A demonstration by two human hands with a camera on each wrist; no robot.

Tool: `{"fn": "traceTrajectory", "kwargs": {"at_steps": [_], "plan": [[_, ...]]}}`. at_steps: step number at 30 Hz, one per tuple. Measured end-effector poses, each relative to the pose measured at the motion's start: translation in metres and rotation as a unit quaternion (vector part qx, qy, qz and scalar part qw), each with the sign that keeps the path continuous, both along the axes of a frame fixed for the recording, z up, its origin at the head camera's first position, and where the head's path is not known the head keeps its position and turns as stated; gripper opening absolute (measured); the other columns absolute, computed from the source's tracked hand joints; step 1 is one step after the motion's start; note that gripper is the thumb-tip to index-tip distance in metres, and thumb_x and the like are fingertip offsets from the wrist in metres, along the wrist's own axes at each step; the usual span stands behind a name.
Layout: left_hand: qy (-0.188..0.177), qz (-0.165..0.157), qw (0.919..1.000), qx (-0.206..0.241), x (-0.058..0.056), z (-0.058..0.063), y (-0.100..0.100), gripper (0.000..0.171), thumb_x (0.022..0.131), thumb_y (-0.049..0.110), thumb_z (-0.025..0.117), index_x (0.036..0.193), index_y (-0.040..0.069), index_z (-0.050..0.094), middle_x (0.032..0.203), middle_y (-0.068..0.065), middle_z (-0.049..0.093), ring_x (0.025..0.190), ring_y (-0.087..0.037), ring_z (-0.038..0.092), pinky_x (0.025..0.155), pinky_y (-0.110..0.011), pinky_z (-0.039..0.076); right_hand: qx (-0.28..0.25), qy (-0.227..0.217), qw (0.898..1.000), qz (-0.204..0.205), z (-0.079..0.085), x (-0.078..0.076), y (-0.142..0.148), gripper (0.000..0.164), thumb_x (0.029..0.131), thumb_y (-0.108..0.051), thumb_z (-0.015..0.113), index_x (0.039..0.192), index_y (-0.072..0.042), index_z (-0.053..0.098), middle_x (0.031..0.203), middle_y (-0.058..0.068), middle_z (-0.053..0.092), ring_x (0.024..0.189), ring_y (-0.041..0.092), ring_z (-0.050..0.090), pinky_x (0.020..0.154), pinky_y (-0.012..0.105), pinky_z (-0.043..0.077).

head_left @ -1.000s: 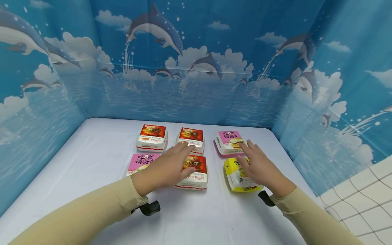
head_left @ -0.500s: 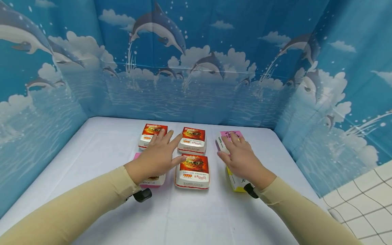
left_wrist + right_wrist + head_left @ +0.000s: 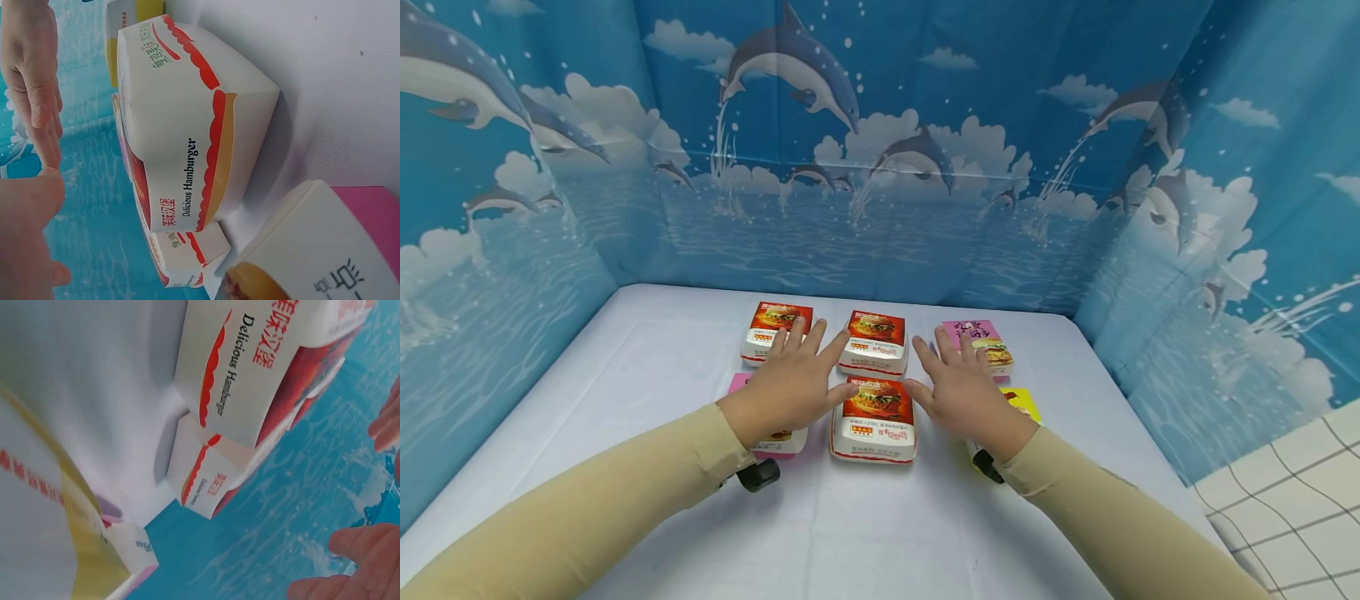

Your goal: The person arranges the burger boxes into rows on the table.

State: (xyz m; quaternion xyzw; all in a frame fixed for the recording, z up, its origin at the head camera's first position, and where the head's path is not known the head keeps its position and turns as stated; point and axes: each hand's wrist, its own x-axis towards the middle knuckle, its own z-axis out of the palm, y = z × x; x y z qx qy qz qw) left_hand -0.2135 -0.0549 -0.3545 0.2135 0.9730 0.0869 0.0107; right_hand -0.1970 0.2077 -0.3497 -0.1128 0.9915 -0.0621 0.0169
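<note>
My left hand (image 3: 786, 390) is spread above the left side of the group, fingers straight and holding nothing. Under it is a pink-topped burger box (image 3: 740, 382), mostly covered; its fingertips overlap the rear-left red burger box (image 3: 765, 318). My right hand (image 3: 964, 393), also spread, hovers between the front-middle red burger box (image 3: 874, 433) and a yellow burger box (image 3: 1024, 402), which it partly hides. Beyond its fingers lies another pink-topped burger box (image 3: 996, 346). The left wrist view shows the front-middle red burger box (image 3: 169, 131) close up, beneath both hands.
Another red burger box (image 3: 876, 342) stands behind the front-middle one. All the boxes sit on a white-covered table (image 3: 880, 533). A blue dolphin-print curtain (image 3: 880, 233) encloses the back and sides. White floor tiles (image 3: 1300, 492) show at lower right.
My right hand has moved left, from over the yellow and right pink boxes toward the middle. My left hand went left and back from the front-middle red box, then barely moved. The boxes stayed put.
</note>
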Motion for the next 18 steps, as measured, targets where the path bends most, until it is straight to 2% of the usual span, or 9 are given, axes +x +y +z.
{"fn": "traceTrajectory", "kwargs": {"at_steps": [6, 10, 18], "plan": [[0.004, 0.003, 0.9999, -0.014, 0.0, -0.002, 0.001, 0.091, 0.099, 0.07, 0.053, 0.171, 0.026, 0.017, 0.177, -0.019, 0.013, 0.162, -0.049, 0.003, 0.129, -0.069, 0.008, 0.009, -0.008, 1.0, -0.003, -0.005, -0.001, -0.007, 0.086, 0.101, -0.064, 0.055, 0.17, -0.024, 0.021, 0.178, 0.018, 0.008, 0.159, 0.058, 0.004, 0.125, 0.074, 0.008], [-0.006, 0.005, 0.9999, -0.009, -0.001, -0.003, -0.001, 0.091, 0.1, 0.07, 0.053, 0.171, 0.026, 0.017, 0.177, -0.019, 0.012, 0.162, -0.05, 0.001, 0.128, -0.069, 0.007, 0.007, -0.018, 1.0, -0.005, -0.007, -0.001, -0.007, 0.087, 0.101, -0.066, 0.054, 0.17, -0.024, 0.021, 0.178, 0.017, 0.007, 0.159, 0.058, 0.003, 0.125, 0.075, 0.007], [-0.01, 0.016, 0.9998, 0.009, -0.005, -0.006, -0.018, 0.088, 0.101, 0.065, 0.055, 0.17, 0.022, 0.021, 0.177, -0.02, 0.012, 0.162, -0.05, 0.002, 0.128, -0.069, 0.004, 0.004, -0.027, 0.999, -0.027, -0.004, -0.006, 0.017, 0.087, 0.103, -0.064, 0.051, 0.17, -0.021, 0.017, 0.177, 0.02, 0.005, 0.158, 0.058, 0.001, 0.123, 0.077, 0.006]]}}
